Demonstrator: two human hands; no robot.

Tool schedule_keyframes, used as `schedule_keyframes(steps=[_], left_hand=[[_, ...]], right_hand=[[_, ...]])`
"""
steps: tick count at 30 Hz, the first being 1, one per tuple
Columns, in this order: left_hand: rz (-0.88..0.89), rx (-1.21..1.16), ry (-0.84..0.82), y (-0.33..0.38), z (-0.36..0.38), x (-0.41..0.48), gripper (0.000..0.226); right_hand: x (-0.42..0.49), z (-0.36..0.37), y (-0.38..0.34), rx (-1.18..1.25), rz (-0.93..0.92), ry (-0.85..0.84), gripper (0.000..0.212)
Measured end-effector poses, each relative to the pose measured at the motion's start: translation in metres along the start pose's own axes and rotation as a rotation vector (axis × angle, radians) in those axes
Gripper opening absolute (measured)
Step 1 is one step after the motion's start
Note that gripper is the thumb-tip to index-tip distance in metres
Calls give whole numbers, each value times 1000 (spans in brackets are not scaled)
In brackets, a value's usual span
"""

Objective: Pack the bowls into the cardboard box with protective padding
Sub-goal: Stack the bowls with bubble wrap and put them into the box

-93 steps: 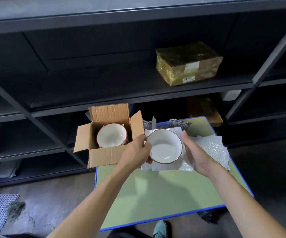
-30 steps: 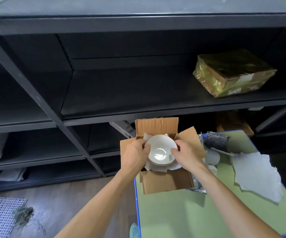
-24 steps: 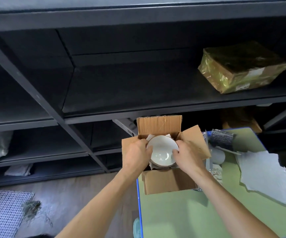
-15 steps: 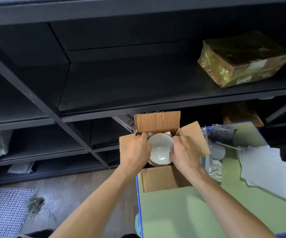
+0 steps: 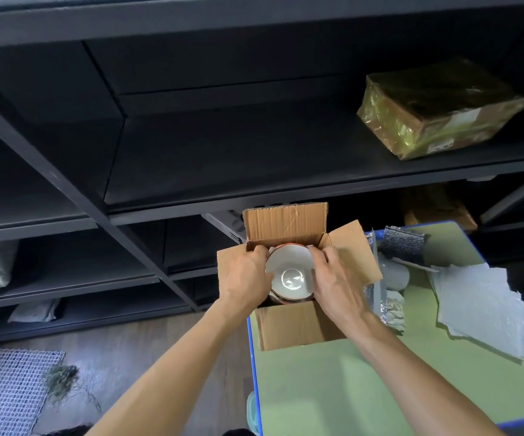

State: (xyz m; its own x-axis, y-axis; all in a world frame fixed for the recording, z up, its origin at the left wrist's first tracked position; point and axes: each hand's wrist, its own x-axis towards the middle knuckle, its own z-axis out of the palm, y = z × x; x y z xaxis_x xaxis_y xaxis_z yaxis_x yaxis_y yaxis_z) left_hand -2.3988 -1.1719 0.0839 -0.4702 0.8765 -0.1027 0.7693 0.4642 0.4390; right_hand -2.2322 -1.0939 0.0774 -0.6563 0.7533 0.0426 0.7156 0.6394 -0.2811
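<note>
Head view: white bowl [image 5: 290, 273] down inside the open cardboard box [image 5: 298, 325], mouth up, sitting at the far left corner of the green table [image 5: 333, 388]. Left hand [image 5: 246, 278] curled round the bowl's left rim, right hand [image 5: 333, 278] cupped on its right rim, both gripping, fingers tucked between bowl and box walls. A sliver of white padding just showing at the back edge; a reddish rim peeks out underneath, probably a second bowl, hard to say for sure.

Risks from here: tight fit, so fingers could snag on the way out and tip the bowl. Letting go too early could knock it onto whatever lies beneath and chip it, if the padding has bunched aside. Box near the table's blue edge; a hard push down could shove it off.

Pose: both forearms reaching forward from below, wrists bent down, thumbs toward the near side, knuckles up, hands mirrored.

Off to the right, spare bubble wrap sheets [image 5: 480, 306] lying flat, well apart from the box. Wrapped parcel [image 5: 440, 111] up on the dark shelf.
</note>
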Motion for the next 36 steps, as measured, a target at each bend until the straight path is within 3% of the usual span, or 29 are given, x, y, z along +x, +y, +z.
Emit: schedule_keyframes(steps=[9,18,26,36], left_hand=[[12,-16,118,3,4,-2,21],[52,182,170,5,-2,7,18],[40,-114,115,1,-4,1,27],[43,-82,107,4,-4,-1,27]], right_hand=[[4,-3,-5,-85,16,-41,59],[-1,-9,-7,-124,74,-74,54],[4,-8,-6,-138,69,-76,50],[3,-5,-8,-149,66,-42,50]])
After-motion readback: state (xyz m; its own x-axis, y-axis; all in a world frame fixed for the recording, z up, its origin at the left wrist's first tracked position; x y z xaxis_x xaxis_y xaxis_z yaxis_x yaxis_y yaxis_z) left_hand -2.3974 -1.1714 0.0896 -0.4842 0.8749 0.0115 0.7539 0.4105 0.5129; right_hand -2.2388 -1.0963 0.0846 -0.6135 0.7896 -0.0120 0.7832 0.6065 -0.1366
